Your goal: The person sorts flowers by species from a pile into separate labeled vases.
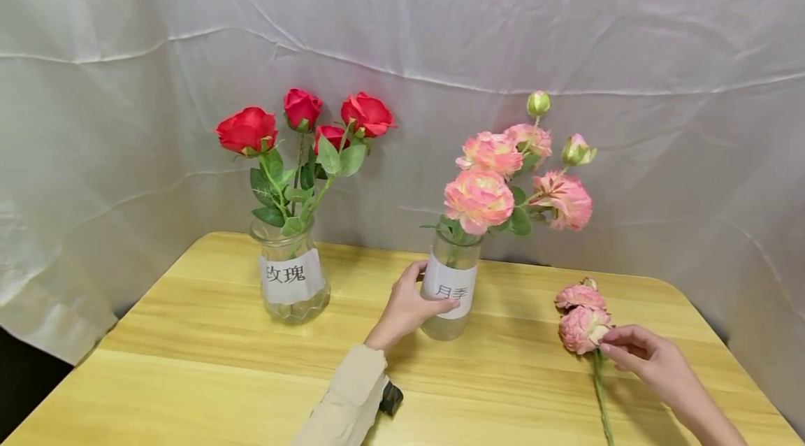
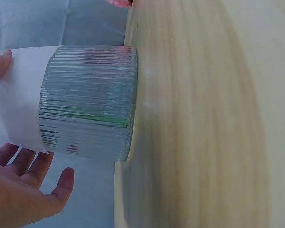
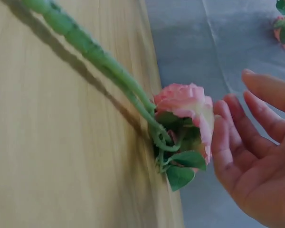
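My left hand grips a ribbed glass vase by its white paper label, thumb in front and fingers behind. The vase stands upright on the table and holds pink flowers with green buds. In the left wrist view the vase shows a green stem through its ribs. At the right, my right hand has its fingertips at the petals of a pink flower spray lying on the table. In the right wrist view its thumb stands apart from the blossom.
A second glass vase, also labelled, stands at the left with several red roses. The wooden table backs onto a pale grey cloth. Near my left sleeve lies a small black object.
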{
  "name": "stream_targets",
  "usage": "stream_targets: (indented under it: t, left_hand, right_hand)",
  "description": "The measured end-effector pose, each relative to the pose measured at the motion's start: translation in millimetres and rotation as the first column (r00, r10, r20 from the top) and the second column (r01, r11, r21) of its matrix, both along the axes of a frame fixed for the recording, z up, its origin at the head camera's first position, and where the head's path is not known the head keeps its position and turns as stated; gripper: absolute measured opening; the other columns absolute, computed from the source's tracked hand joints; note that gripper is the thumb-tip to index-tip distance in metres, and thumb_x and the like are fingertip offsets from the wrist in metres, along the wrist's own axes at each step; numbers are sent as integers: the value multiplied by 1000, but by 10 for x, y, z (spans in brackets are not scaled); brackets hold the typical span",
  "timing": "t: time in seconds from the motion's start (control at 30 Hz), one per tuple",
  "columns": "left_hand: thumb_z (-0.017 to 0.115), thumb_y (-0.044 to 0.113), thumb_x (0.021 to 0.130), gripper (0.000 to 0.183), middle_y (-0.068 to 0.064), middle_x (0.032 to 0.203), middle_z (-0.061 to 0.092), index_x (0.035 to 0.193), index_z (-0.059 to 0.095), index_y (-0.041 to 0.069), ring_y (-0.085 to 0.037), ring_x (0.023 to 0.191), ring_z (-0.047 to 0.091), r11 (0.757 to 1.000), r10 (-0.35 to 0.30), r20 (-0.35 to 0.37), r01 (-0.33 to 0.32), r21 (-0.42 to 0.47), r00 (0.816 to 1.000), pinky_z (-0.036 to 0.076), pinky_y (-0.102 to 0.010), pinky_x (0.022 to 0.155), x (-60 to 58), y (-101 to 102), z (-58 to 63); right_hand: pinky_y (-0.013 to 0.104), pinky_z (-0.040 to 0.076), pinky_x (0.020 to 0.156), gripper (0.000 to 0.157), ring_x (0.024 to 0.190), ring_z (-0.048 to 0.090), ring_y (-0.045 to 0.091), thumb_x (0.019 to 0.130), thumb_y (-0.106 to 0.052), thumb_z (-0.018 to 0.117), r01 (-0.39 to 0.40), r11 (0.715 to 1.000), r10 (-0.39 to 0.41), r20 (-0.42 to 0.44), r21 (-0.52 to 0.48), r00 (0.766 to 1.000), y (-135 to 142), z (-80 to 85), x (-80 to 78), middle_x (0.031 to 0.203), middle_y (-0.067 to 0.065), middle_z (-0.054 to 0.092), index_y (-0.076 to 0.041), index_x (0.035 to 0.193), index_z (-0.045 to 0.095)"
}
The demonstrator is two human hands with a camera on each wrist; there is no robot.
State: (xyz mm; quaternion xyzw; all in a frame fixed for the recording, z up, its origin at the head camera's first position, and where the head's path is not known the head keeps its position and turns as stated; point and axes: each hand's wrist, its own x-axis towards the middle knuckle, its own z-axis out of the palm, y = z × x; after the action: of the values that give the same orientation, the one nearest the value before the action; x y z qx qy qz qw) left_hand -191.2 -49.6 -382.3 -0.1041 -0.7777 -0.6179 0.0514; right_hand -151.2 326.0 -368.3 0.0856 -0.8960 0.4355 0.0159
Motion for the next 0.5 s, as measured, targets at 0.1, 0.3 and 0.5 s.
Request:
stream_targets:
  t: [0.1, 0.3, 0.5]
  left_hand:
    - [84, 24, 74, 78, -9, 123, 54, 137, 44, 2, -27, 112, 50, 1000, -6, 4, 6, 2, 1000, 42, -47, 94, 4, 7, 8]
    - [84, 25, 74, 78, -9, 123, 54, 138, 44, 3, -27, 113, 50, 1000, 5, 14, -5, -5, 1000, 41, -47, 94, 9, 6, 19]
    - [85, 25, 74, 79, -9, 123, 54, 137, 44, 3, -26, 113, 50, 1000, 10, 13, -9, -12, 1000, 41, -47, 94, 14, 3, 18]
  right_hand:
    - [23, 52, 66, 18, 78, 62, 4, 89, -4, 67, -28, 999, 27, 23, 34, 999, 36, -53, -5, 89, -6, 67, 7, 103, 63]
    - [25, 52, 63, 18, 75, 62, 5, 90, -2, 65, -232, 971, 226, 87, 64, 970, 141, -135, -38, 87, 0, 67, 11, 102, 61]
    - [26, 52, 65, 25, 77, 60, 7, 92, -10, 65, -210, 976, 192, 242, 52, 951, 226, -141, -37, 90, 5, 66, 10, 104, 59]
